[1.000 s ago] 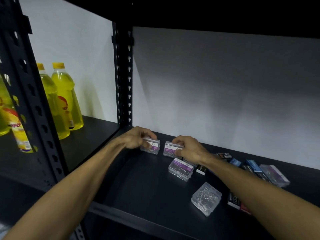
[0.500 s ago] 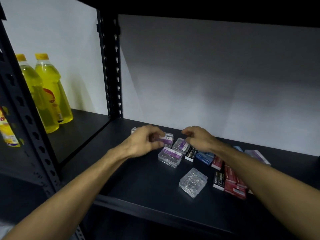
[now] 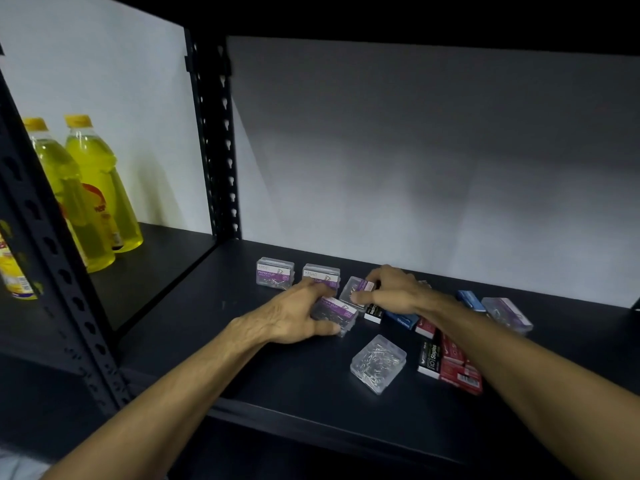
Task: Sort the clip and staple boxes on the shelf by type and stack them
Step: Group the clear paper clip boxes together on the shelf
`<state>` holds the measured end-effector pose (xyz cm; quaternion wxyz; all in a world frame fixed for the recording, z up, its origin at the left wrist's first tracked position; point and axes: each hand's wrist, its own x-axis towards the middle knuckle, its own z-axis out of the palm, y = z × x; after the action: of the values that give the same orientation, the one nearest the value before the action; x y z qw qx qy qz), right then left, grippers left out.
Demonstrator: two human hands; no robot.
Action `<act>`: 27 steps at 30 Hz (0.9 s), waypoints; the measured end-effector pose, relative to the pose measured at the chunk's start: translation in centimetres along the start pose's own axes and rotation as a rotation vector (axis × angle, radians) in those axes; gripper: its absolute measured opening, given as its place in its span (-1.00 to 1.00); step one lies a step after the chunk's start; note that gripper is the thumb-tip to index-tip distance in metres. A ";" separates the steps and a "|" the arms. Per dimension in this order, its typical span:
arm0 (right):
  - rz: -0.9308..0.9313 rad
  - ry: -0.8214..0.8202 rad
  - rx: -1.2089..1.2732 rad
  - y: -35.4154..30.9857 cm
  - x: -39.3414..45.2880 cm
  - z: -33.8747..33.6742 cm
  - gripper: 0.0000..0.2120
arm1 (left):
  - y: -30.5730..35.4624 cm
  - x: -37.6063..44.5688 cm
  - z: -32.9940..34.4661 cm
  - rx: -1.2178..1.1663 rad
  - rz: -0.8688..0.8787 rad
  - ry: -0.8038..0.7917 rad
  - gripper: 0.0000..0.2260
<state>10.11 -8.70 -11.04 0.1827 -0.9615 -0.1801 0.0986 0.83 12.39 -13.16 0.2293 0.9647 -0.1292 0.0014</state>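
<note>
1. My left hand [image 3: 294,315] lies over a purple-labelled paper clip box [image 3: 335,315] near the middle of the dark shelf [image 3: 214,317], thumb curled against the box's near edge and fingers wrapped over its far side, so it grips that box.
2. My right hand [image 3: 389,289] sits just at 2 o'clock from the left hand. Its fingertips pinch a second purple-labelled clip box [image 3: 353,289], which stands tilted with one edge lifted off the shelf.
3. Two more purple clip boxes stand upright at 11 o'clock from my left hand, close to the back wall: the far left box [image 3: 275,273] and its neighbour [image 3: 320,274], side by side with a small gap between them.
4. A clear unlabelled clip box [image 3: 378,363] full of loose silver clips lies flat at 5 o'clock from the left hand, apart from everything else.
5. Another clear clip box with a purple label [image 3: 507,315] lies at 3 o'clock, beyond my right forearm, near a blue staple box [image 3: 470,300].
6. Under and beside my right wrist lies a black staple box [image 3: 373,313], then a second blue staple box [image 3: 401,320] touching it.
7. A cluster of red staple boxes [image 3: 457,370] rests at 4 o'clock, partly hidden by my right forearm.
8. At 9 o'clock, past the perforated upright [image 3: 221,150], two yellow bottles [image 3: 93,188] stand in the next bay.
</note>
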 end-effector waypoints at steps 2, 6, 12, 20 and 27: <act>-0.034 0.038 0.040 -0.1 -0.5 0.0 -0.52 | 0.2 -0.1 0.2 -0.018 -0.002 0.006 -0.43; -0.097 0.052 0.147 -0.2 -1.7 0.1 -0.50 | 0.5 -0.6 0.2 -0.128 -0.034 0.006 -0.51; -0.156 0.069 0.330 -0.3 -3.1 0.1 -0.56 | 0.6 -1.7 -0.7 -0.306 -0.053 -0.076 -0.36; -0.234 0.033 0.296 -2.6 -3.9 0.3 -0.57 | -2.0 -3.4 -2.6 -0.341 -0.062 -0.050 -0.58; -0.307 0.022 0.219 -5.2 -3.4 1.7 -0.63 | -5.3 -4.2 -4.4 -0.470 -0.132 0.051 -0.65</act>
<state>4.90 -4.97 -10.16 0.3014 -0.8981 -0.3107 0.0782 -1.69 19.91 -11.82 0.4502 0.8909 -0.0569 -0.0194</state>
